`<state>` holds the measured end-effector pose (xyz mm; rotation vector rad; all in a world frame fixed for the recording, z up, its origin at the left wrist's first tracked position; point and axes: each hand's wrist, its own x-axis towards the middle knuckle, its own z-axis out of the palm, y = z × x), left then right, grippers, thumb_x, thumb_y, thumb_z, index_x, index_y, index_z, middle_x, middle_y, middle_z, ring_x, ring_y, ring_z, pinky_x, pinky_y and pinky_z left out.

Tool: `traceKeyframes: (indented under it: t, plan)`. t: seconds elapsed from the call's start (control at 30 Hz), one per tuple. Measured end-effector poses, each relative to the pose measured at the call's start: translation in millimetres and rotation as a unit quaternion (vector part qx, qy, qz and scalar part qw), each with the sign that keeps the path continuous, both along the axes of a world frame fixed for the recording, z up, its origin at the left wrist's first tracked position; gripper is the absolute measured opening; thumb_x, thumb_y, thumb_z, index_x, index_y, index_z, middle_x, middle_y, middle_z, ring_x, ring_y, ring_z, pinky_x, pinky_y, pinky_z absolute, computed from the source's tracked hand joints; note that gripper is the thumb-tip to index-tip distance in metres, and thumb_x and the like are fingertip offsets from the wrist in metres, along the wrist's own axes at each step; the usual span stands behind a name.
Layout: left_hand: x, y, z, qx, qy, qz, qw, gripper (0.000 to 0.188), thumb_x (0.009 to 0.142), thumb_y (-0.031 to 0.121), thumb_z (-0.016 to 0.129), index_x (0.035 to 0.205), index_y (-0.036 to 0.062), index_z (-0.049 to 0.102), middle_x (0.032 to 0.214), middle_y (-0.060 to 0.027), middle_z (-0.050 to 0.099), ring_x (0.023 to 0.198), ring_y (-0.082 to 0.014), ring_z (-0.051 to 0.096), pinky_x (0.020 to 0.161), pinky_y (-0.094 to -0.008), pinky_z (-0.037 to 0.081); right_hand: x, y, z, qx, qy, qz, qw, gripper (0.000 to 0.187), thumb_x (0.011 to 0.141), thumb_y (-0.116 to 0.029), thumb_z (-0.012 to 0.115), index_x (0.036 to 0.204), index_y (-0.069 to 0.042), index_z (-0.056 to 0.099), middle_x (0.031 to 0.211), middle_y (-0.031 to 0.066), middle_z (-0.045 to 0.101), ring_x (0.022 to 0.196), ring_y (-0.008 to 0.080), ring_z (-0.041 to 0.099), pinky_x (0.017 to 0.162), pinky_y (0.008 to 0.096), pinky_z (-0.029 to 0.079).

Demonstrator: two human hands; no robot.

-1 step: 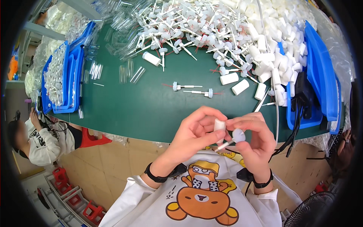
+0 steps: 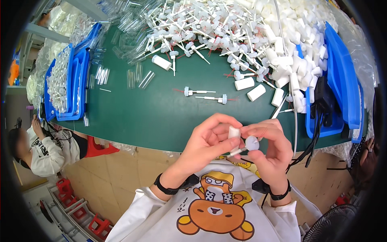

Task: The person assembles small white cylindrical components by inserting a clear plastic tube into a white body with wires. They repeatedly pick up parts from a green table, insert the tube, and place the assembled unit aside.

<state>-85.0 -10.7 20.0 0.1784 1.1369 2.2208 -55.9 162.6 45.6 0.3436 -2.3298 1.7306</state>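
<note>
Near the table's front edge, my left hand (image 2: 213, 139) is closed round a small white cylinder (image 2: 234, 132), thumb across its side. My right hand (image 2: 271, 147) grips a pale grey round cap with a thin white stem (image 2: 252, 142) between thumb and fingers. The cap faces up and its stem slants down to the left, just below the cylinder. Fingers of both hands nearly meet there, so contact between the two parts cannot be made out. Two similar capped stems with red wires, a left one (image 2: 188, 92) and a right one (image 2: 222, 99), lie on the green table (image 2: 137, 109).
A heap of capped stems (image 2: 193, 28) covers the back, beside piled white cylinders (image 2: 298, 60). Clear tubes (image 2: 147, 79) lie at left. Blue trays stand at left (image 2: 82, 80) and right (image 2: 342, 80). A white cable (image 2: 295, 125) hangs over the right front edge. Another person (image 2: 52, 149) sits at left.
The capped stem in my right hand has shifted slightly left and up, its stem now lying flatter. My left hand and the white cylinder have barely moved.
</note>
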Motion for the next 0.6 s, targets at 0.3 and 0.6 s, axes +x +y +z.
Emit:
traceKeyframes:
  t: [0.3, 0.6]
  plan:
    - [-1, 0, 13, -0.077, -0.046, -0.023, 0.996, 0.033, 0.088, -0.004, 0.045, 0.122, -0.0042, 0.046, 0.109, -0.0152, 0.061, 0.093, -0.018, 0.063, 0.081, -0.0305, 0.053, -2, -3, 0, 0.107, 0.027, -0.026, 0.994, 0.035, 0.06, -0.013, 0.079, 0.091, -0.004, 0.064, 0.087, 0.0038, 0.066, 0.074, 0.0202, 0.05, 0.065, 0.029, 0.042]
    - [2, 4, 14, -0.118, 0.021, -0.029, 0.992, 0.036, 0.089, -0.004, 0.045, 0.126, -0.005, 0.044, 0.114, -0.0137, 0.058, 0.101, -0.0163, 0.058, 0.085, -0.0288, 0.049, -5, -4, -5, 0.067, -0.059, -0.078, 0.993, 0.024, 0.064, -0.009, 0.077, 0.081, -0.006, 0.061, 0.074, 0.0015, 0.06, 0.069, 0.0157, 0.046, 0.059, 0.0265, 0.037]
